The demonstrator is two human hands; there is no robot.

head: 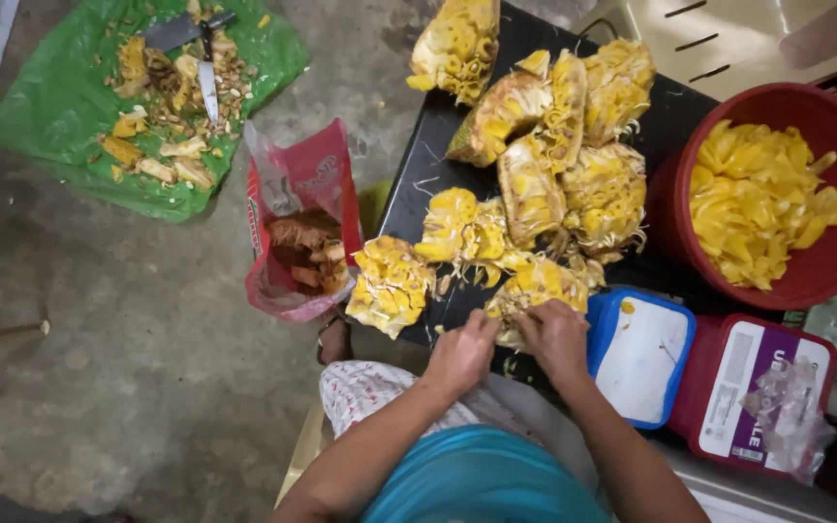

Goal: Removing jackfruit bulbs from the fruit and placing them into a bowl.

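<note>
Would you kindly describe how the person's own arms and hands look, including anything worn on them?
Both forearms are bare, with no sleeves reaching them. The left hand and right hand wear no gloves, and no rings, watch or bracelets can be made out. The fingers are bare too.

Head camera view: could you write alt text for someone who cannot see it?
Seen from above, a person's left hand and right hand pull at a yellow jackfruit piece on a black table piled with more cut sections. A red bowl of peeled pods sits to the right; a knife lies on a green sheet.
</note>
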